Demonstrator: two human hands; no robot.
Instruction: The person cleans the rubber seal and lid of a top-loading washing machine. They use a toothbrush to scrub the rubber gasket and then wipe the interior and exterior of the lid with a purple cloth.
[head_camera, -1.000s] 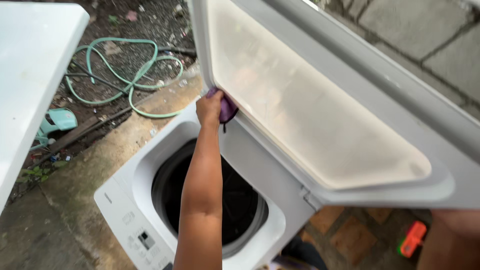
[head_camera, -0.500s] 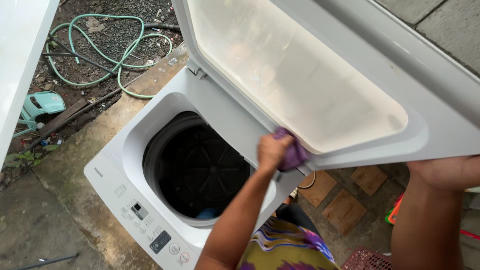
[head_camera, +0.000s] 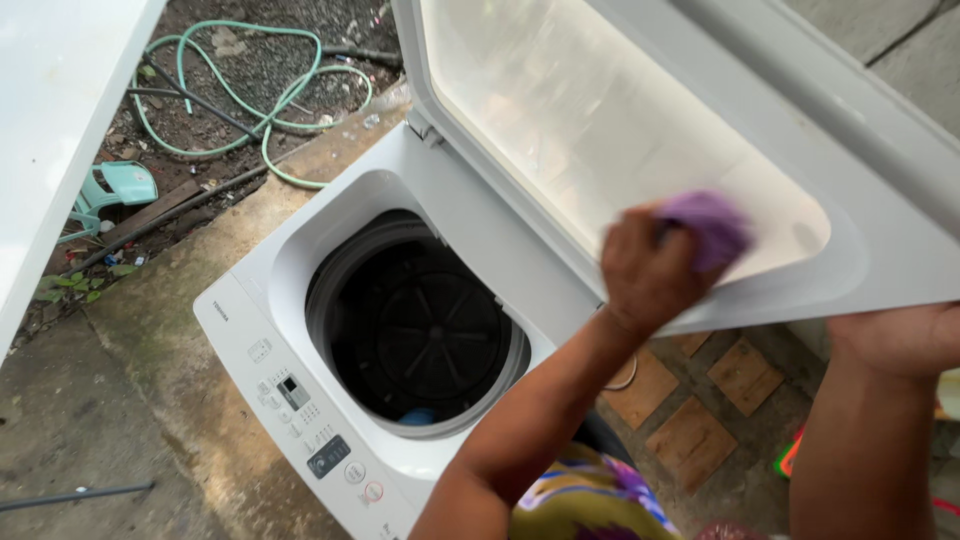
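Observation:
A white top-loading washing machine (head_camera: 262, 290) stands open, its dark drum (head_camera: 420, 330) showing with a small blue item (head_camera: 418, 415) at the near edge. The raised lid (head_camera: 600, 120) tilts over it, pale inner panel facing me. My left hand (head_camera: 640, 275) is closed on a purple cloth (head_camera: 708, 225) and presses it against the lid's inner face near the lower edge; the hand and cloth are blurred. My right hand (head_camera: 895, 340) grips the lid's lower front edge from beneath, at the right.
The control panel (head_camera: 310, 430) runs along the machine's near side. A green hose (head_camera: 265, 110) coils on dirt behind, near a small teal chair (head_camera: 120, 185). A white surface (head_camera: 50, 120) fills the left edge. Wooden tiles (head_camera: 690, 440) lie below the lid.
My left hand with the purple cloth has swept from the lid's hinge corner along the inner face to its lower right part. My right hand stays under the lid's edge.

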